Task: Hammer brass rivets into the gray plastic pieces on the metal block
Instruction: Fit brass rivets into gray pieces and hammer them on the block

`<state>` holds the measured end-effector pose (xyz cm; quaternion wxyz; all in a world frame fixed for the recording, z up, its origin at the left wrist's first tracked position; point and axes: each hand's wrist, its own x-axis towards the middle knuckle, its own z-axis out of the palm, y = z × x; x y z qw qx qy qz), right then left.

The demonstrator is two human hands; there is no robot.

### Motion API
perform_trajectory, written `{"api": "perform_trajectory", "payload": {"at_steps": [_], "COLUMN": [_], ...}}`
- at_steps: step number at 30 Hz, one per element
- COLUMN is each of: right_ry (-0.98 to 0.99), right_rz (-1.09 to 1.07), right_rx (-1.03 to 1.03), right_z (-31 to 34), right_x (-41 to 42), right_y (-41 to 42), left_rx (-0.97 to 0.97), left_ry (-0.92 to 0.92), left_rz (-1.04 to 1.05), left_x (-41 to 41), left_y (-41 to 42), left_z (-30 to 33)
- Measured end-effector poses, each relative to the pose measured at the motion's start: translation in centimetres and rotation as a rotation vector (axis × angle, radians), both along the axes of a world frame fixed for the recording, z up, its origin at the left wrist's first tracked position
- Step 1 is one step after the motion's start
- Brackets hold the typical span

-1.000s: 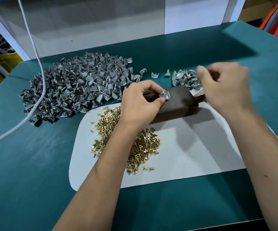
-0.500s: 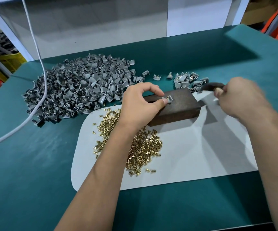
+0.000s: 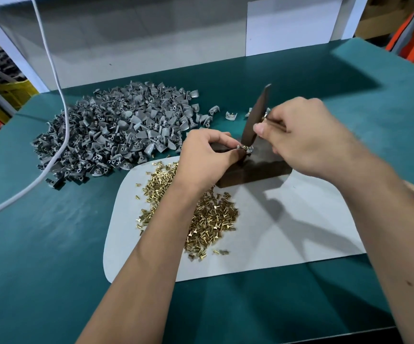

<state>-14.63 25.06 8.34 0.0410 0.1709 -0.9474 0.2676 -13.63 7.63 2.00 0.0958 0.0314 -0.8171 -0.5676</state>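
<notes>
While the left hand (image 3: 208, 155) is pinching a gray piece (image 3: 246, 148) with its rivet (image 3: 244, 146) on the metal block (image 3: 263, 167), the right hand (image 3: 305, 137) is gripping a dark hammer (image 3: 256, 117), its tip meeting the rivet. Risks: a glancing blow is likely to strike the left fingertips (image 3: 237, 152) or tip the rivet. Nearby on the worktop (image 3: 52, 244): gray pile (image 3: 116, 130), loose rivets (image 3: 208, 219), white mat (image 3: 287, 232), cable (image 3: 52, 83). Nothing is blocking the strike.

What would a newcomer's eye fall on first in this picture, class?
Two hands meet at the centre: the left hand pinches a gray plastic piece on the dark metal block, and the right hand holds a hammer over it. Behind lies a gray parts heap; nearer, brass rivets on a white mat.
</notes>
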Motion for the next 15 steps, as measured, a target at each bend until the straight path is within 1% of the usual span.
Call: {"api": "perform_trajectory", "payload": {"at_steps": [2,5,6,7,9,10,11,12,14,15], "right_ry": [0.042,0.22,0.231,0.186,0.029,0.006,0.023,0.084,0.273,0.337], "right_rz": [-0.009,-0.066,-0.069,-0.061,-0.064,-0.069,-0.076,-0.084,-0.1,-0.091], "right_rx": [0.008,-0.137,-0.131,-0.088,0.046,0.084,0.096,0.074,-0.071,-0.116], "right_z": [0.6,0.6,0.4,-0.1,-0.9,-0.8,-0.5,-0.1,0.4,0.4], "right_x": [-0.1,0.0,0.1,0.1,0.0,-0.1,-0.3,-0.4,-0.1,0.2], "right_y": [0.1,0.2,0.0,-0.1,-0.3,-0.1,0.1,0.3,0.6,0.5], "left_rx": [-0.002,-0.017,-0.015,-0.01,-0.001,-0.003,-0.008,-0.016,-0.043,-0.055], "left_ry": [0.0,0.002,0.0,-0.005,-0.012,-0.014,-0.016,-0.019,-0.021,-0.02], "left_rz": [-0.004,-0.002,-0.003,-0.007,-0.024,-0.028,-0.025,-0.018,-0.009,-0.007], "left_x": [0.0,-0.1,-0.1,-0.1,-0.1,-0.1,-0.1,-0.1,-0.2,-0.3], "left_y": [-0.1,-0.1,-0.2,-0.2,-0.1,-0.1,-0.2,-0.2,-0.2,-0.3], "left_z": [0.0,-0.1,-0.1,0.0,0.1,0.1,0.1,0.0,0.0,-0.1]}}
